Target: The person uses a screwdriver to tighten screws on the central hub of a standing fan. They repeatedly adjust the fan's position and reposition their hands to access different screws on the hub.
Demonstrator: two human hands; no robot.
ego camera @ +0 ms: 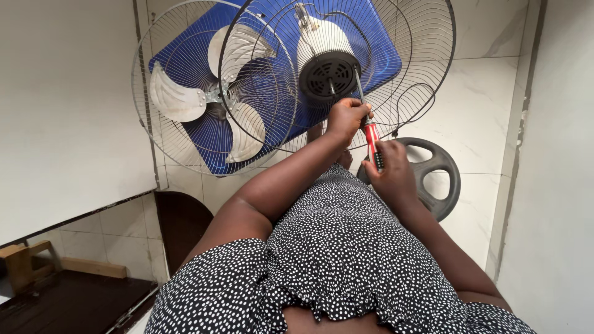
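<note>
Head view. Item: red-handled screwdriver with steel shaft (370, 133), tip at the black vented motor housing (326, 76) of a round wire fan guard (337, 74), at 12 o'clock.

Right hand (391, 173): fingers wrapped around the handle.

Left hand (346, 117): fingers pinching the shaft, steadying it.

At 10 o'clock: second wire guard with grey three-blade propeller (213, 99) on a blue square panel (185, 55). At 3 o'clock: dark round base (442, 179).

Step judged: working a motor screw; next calls for a firm, straight turn.

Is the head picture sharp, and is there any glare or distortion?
Head view: mostly sharp; soft daylight, no hard shadows; mild glare on the silver fan blades; wide-lens distortion bends the wall edges; the red screwdriver and both hands stay clear.
</note>
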